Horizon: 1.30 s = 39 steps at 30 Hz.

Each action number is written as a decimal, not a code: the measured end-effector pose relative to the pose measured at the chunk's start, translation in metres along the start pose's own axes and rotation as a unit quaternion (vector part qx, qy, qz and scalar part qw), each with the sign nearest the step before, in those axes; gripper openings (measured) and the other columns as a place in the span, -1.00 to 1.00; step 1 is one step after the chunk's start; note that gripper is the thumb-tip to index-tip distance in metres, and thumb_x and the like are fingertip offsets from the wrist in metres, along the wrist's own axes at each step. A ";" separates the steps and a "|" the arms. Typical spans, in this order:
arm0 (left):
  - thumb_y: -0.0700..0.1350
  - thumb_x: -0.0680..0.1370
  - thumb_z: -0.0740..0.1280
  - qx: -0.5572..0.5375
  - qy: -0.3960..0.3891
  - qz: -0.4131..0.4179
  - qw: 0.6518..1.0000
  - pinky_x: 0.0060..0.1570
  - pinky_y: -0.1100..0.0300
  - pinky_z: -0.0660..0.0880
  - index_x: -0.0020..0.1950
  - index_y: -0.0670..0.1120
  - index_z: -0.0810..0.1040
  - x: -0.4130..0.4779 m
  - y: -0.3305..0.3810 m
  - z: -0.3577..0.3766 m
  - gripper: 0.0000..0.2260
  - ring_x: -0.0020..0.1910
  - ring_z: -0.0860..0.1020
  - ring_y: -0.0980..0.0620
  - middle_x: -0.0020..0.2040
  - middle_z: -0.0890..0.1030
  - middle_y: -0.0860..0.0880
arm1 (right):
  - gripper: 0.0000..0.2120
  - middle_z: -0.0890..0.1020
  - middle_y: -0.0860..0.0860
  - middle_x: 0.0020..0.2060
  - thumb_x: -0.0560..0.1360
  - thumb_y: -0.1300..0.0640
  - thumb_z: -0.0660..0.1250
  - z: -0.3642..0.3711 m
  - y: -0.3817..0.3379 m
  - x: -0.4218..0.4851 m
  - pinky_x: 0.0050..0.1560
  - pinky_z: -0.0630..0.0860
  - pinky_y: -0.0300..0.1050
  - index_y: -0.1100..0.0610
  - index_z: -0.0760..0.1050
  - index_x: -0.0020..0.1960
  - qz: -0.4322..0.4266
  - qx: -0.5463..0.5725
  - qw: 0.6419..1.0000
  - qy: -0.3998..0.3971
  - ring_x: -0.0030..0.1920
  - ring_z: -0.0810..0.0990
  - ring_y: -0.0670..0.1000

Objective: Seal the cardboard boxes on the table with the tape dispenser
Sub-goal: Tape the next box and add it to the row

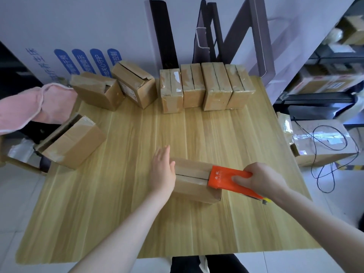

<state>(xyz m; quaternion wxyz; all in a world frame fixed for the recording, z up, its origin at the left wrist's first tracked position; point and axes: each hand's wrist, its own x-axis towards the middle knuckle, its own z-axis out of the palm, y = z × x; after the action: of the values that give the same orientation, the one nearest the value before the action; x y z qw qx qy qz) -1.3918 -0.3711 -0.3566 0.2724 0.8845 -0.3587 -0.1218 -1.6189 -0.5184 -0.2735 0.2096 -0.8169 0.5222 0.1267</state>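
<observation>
Low in the middle of the frame a small cardboard box (pixel 194 179) lies on the desk (pixel 137 213), its top seam running left to right. The two flaps meet, but the dark slit between them looks bare of tape. The left hand (pixel 162 172) is laid flat against the box's left end, fingers straight, bracing it and not gripping. The right hand (pixel 260 179) has its fingers wrapped round the orange tape dispenser (pixel 228 179), whose front edge sits on the right end of the box, right over the seam.

I'd judge the box light and a bit soft: thin corrugated card, flaps that would sag under a hard press, and little weight to stop it skidding on the smooth wood grain once the dispenser drags across. Bracing the end wall opposite the pull seems the right place to steady it — the walls are stiffer than the flaps. The dispenser looks rigid, best held round its body as it is.

In the upper middle, four boxes (pixel 197 87) stand in a row, glossy with tape and seemingly done. Toward the upper left and left edge, three boxes (pixel 96 89) gape open beside a pink cloth (pixel 35 107) — those look yet to be sealed
</observation>
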 end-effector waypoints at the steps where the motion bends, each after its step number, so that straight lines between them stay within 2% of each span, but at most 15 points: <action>1: -0.11 0.61 0.23 0.016 0.002 0.071 0.997 0.45 0.03 0.22 0.49 -0.07 0.29 0.003 0.010 0.002 -0.56 0.51 0.18 0.03 0.49 0.33 -0.01 | -0.63 0.53 -0.13 -0.40 0.36 -0.30 0.36 0.001 0.002 0.000 -0.48 0.25 -0.24 -0.03 0.42 -0.36 -0.003 0.003 1.000 0.000 -0.39 0.49 -0.17; 2: -0.09 0.61 0.22 0.029 -0.015 0.124 0.992 0.46 0.01 0.20 0.48 -0.06 0.31 0.005 0.021 0.006 -0.58 0.51 0.16 0.04 0.48 0.34 0.01 | -0.63 0.52 -0.13 -0.40 0.36 -0.30 0.36 0.002 0.003 0.001 -0.48 0.25 -0.24 -0.03 0.42 -0.36 -0.006 0.005 1.000 -0.001 -0.38 0.49 -0.17; 4: -0.02 0.63 0.17 0.061 -0.069 0.174 0.980 0.49 0.00 0.10 0.49 -0.06 0.29 0.007 0.040 0.018 -0.58 0.52 0.13 0.05 0.49 0.31 0.03 | -0.63 0.52 -0.12 -0.39 0.36 -0.30 0.35 0.002 0.005 0.002 -0.48 0.26 -0.23 -0.03 0.42 -0.36 -0.013 0.011 1.000 -0.004 -0.37 0.49 -0.16; 6: 0.06 0.65 0.08 0.096 -0.114 0.175 0.973 0.52 0.01 -0.04 0.50 -0.04 0.26 0.005 0.050 0.031 -0.56 0.53 0.10 0.05 0.51 0.28 0.03 | -0.64 0.52 -0.12 -0.39 0.37 -0.31 0.35 0.003 0.009 0.003 -0.48 0.27 -0.23 -0.04 0.42 -0.35 -0.020 0.016 1.000 -0.010 -0.37 0.49 -0.16; 8: 0.12 0.65 -0.04 0.155 -0.124 0.182 0.963 0.51 0.02 -0.11 0.47 -0.01 0.30 0.001 0.047 0.042 -0.55 0.51 0.16 0.04 0.47 0.34 0.05 | -0.66 0.54 -0.12 -0.41 0.36 -0.31 0.34 0.007 0.015 0.004 -0.52 0.28 -0.25 -0.06 0.45 -0.33 -0.026 0.029 0.999 -0.014 -0.42 0.50 -0.18; 13: 0.17 0.61 -0.13 0.188 -0.086 0.199 0.958 0.42 0.07 0.07 0.24 0.04 0.48 0.000 0.042 0.045 -0.52 0.25 0.42 0.04 0.19 0.54 0.10 | -0.64 0.53 -0.12 -0.48 0.35 -0.32 0.32 0.020 0.027 0.006 -0.52 0.25 -0.26 -0.04 0.46 -0.37 -0.040 0.050 0.998 -0.001 -0.44 0.51 -0.20; 18: 0.21 0.61 -0.16 0.199 -0.075 0.197 0.957 0.24 0.10 0.24 0.04 0.03 0.50 -0.002 0.041 0.044 -0.52 0.03 0.46 0.01 -0.04 0.54 0.10 | -0.65 0.52 -0.12 -0.52 0.38 -0.29 0.34 0.027 0.040 0.010 -0.54 0.27 -0.28 -0.05 0.46 -0.38 -0.065 0.099 0.993 -0.020 -0.50 0.50 -0.19; 27: 0.23 0.60 -0.14 0.205 -0.081 0.200 0.955 0.19 0.13 0.24 -0.02 0.03 0.47 -0.001 0.043 0.043 -0.54 -0.02 0.44 0.02 -0.09 0.50 0.12 | -0.69 0.51 -0.11 -0.52 0.41 -0.18 0.41 0.025 0.068 0.008 -0.51 0.32 -0.26 -0.04 0.46 -0.38 -0.096 0.138 0.985 -0.041 -0.49 0.49 -0.18; 31: 0.23 0.60 -0.13 0.204 -0.078 0.196 0.956 0.19 0.12 0.24 -0.03 0.02 0.48 -0.002 0.044 0.044 -0.54 -0.02 0.44 0.01 -0.09 0.50 0.11 | -0.75 0.56 -0.08 -0.54 0.41 -0.10 0.44 0.019 0.116 0.002 -0.61 0.48 -0.13 0.03 0.55 -0.33 -0.062 0.180 0.979 -0.066 -0.60 0.53 -0.08; 35: 0.21 0.60 -0.10 0.206 -0.075 0.189 0.957 0.18 0.12 0.26 -0.03 0.02 0.49 -0.003 0.044 0.044 -0.56 -0.02 0.44 0.00 -0.09 0.52 0.10 | -0.68 0.58 -0.07 -0.49 0.41 -0.24 0.37 0.019 0.108 0.000 -0.61 0.39 -0.25 -0.02 0.52 -0.33 -0.045 0.080 0.994 -0.060 -0.62 0.54 -0.10; 37: 0.20 0.61 -0.09 0.209 -0.077 0.186 0.957 0.19 0.11 0.27 -0.03 0.02 0.49 -0.003 0.045 0.045 -0.57 -0.02 0.44 0.00 -0.09 0.51 0.10 | -0.63 0.61 -0.04 -0.41 0.41 -0.30 0.29 0.020 0.080 0.004 -0.55 0.44 -0.25 0.00 0.54 -0.27 -0.032 0.022 0.996 -0.074 -0.60 0.58 -0.05; 39: 0.20 0.61 -0.09 0.210 -0.076 0.184 0.957 0.20 0.10 0.27 -0.04 0.02 0.48 -0.003 0.046 0.045 -0.57 -0.02 0.44 0.00 -0.10 0.51 0.10 | -0.61 0.59 -0.01 -0.40 0.42 -0.28 0.25 0.018 0.051 0.008 -0.48 0.47 -0.22 0.05 0.54 -0.24 -0.033 -0.032 0.996 -0.074 -0.56 0.57 0.00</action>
<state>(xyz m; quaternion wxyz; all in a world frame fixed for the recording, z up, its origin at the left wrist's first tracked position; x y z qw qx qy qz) -1.4386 -0.4137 -0.3678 0.0699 0.8286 -0.5524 -0.0582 -1.6613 -0.5348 -0.3028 0.2259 -0.8283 0.4736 0.1965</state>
